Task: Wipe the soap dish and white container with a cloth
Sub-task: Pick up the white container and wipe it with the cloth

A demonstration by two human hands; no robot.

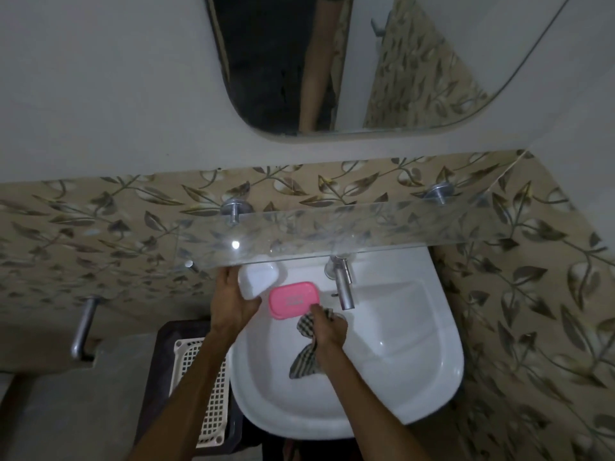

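Note:
A pink soap dish rests on the back left rim of the white sink. Just left of it, my left hand grips a white container, held tilted under the edge of the glass shelf. My right hand is closed around a checked cloth, whose loose end hangs down into the basin. The thumb of that hand reaches to the soap dish's front right corner.
A steel tap juts over the basin right of the dish. The glass shelf spans the wall above. A mirror hangs higher up. A cream lattice basket sits on a dark stand at the left, beside a steel bar.

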